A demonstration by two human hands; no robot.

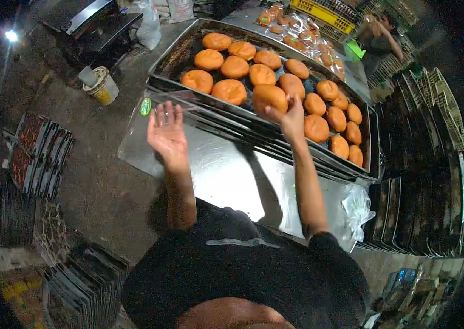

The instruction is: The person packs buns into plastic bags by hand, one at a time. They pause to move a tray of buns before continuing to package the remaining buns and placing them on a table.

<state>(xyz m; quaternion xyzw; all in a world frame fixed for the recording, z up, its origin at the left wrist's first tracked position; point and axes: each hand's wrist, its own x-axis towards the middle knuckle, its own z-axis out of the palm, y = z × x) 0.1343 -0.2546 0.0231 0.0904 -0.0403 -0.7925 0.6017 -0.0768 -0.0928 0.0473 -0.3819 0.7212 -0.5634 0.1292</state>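
Observation:
My right hand (293,122) grips a round browned bun (268,98) over the near edge of a dark metal baking tray (180,39). Its thumb lies against this bun, and a second bun (290,84) sits right at its fingers. Several more buns (235,67) lie spread across the tray. To the left, my left hand (167,134) is open, palm up with fingers stretched out, in front of the tray's left corner. Beside those fingers shows clear plastic with a green oval label (145,106).
The tray rests on other trays on a shiny metal table (215,164). Bagged buns (303,35) lie behind it, near a yellow crate (324,15) and another person (380,41). Clear plastic bags (357,211) lie at the right. A white bucket (100,86) and stacked trays (86,285) stand left.

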